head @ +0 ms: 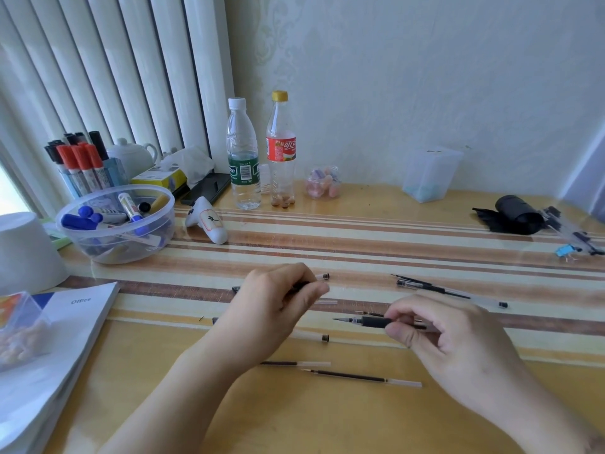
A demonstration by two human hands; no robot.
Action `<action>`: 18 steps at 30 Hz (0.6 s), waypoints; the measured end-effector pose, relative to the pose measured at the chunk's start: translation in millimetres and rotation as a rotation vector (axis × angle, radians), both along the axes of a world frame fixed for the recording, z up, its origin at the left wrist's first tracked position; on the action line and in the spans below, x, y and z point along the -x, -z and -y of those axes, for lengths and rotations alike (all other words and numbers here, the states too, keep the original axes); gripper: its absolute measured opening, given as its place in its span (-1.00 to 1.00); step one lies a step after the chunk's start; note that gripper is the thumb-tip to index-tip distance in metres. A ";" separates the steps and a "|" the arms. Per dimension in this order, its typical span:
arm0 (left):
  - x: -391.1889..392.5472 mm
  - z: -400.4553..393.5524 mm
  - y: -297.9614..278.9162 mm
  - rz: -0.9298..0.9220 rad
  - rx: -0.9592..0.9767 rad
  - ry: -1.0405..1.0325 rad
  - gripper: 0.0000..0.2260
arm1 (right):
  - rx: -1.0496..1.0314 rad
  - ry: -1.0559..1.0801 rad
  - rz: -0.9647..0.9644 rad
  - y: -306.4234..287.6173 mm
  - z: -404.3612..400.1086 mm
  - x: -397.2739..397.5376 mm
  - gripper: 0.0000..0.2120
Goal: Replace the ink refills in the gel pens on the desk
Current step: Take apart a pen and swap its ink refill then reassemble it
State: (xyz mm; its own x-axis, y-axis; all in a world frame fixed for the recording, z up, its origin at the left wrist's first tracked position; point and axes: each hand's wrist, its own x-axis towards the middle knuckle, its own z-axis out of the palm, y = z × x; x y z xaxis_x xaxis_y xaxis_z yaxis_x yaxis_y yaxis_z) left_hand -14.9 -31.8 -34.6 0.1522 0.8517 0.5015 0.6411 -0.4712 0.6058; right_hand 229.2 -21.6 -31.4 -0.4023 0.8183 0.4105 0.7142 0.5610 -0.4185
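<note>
Nearest the person, just below the right hand's fingers, a thin clear-and-dark ink refill [361, 377] lay flat on the yellow wooden desk [294, 417], its long axis running left to right with the fine tip to the left. A second refill [296, 363] lay beside it, its left end hidden behind the left forearm.

The right hand [458, 348] had its thumb and fingers pinched shut around a gel pen with a black rubber grip [370, 321]. The pen lay nearly level, its metal point aimed left toward the left hand; its rear half was hidden inside the curled fingers.

The left hand [278, 303] was closed loosely on something dark and slim; what it was I could not tell, as the fingers covered most of it. A clear pen barrel [322, 276] poked out just beyond its fingertips, pointing right.

Beyond the right hand's knuckles lay another clear gel pen with a black end [458, 292], slanting down to the right.

Farther back stood a clear water bottle with a white cap [242, 152] and a yellow-capped bottle with a red label [281, 149].
</note>
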 end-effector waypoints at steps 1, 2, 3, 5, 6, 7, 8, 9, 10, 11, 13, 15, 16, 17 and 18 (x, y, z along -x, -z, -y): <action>-1.6 0.6 -0.3 0.009 -0.004 0.023 -0.81 | 0.002 -0.012 0.012 -0.4 0.9 1.1 -0.78; -3.6 1.4 -0.4 0.000 -0.013 0.048 -0.85 | 0.005 -0.021 0.018 -0.4 1.6 1.6 -0.79; -4.8 1.7 0.1 -0.019 -0.023 0.068 -0.90 | 0.006 -0.021 0.020 -1.0 2.6 1.8 -0.80; -5.2 0.9 1.5 -0.046 -0.015 0.094 -0.96 | 0.006 -0.014 0.018 -2.3 3.3 2.3 -0.79; -4.9 0.6 2.7 -0.063 -0.004 0.115 -0.96 | 0.004 -0.013 0.017 -2.2 3.5 2.2 -0.78; -4.7 0.3 3.5 -0.091 0.008 0.142 -0.96 | 0.004 -0.014 0.015 -2.4 3.7 2.3 -0.77; -5.0 0.4 4.3 -0.123 0.030 0.168 -0.94 | 0.001 -0.014 0.013 -2.3 4.1 2.2 -0.77; -5.2 1.1 5.0 -0.151 0.061 0.186 -0.92 | -0.001 -0.010 0.015 -2.6 4.5 2.4 -0.76; -5.3 1.6 5.6 -0.169 0.093 0.198 -0.91 | -0.007 -0.005 0.019 -2.8 4.5 2.6 -0.76; -5.2 2.2 6.0 -0.189 0.106 0.202 -0.90 | -0.013 0.000 0.026 -3.2 4.7 2.9 -0.77; -5.4 3.9 5.5 -0.255 0.071 0.188 -0.90 | -0.012 0.006 0.045 -4.5 5.7 4.0 -0.77; -4.0 5.2 4.1 -0.307 0.019 0.152 -0.89 | 0.003 0.010 0.065 -7.0 6.1 4.5 -0.79; -1.3 5.0 3.2 -0.319 0.007 0.126 -0.89 | 0.004 0.011 0.085 -8.8 5.1 2.6 -0.79; 2.8 4.2 2.1 -0.330 -0.001 0.096 -0.88 | 0.002 0.022 0.116 -10.7 3.5 -0.3 -0.79; 7.7 2.9 1.0 -0.340 -0.012 0.061 -0.87 | 0.006 0.043 0.155 -11.9 0.8 -5.6 -0.80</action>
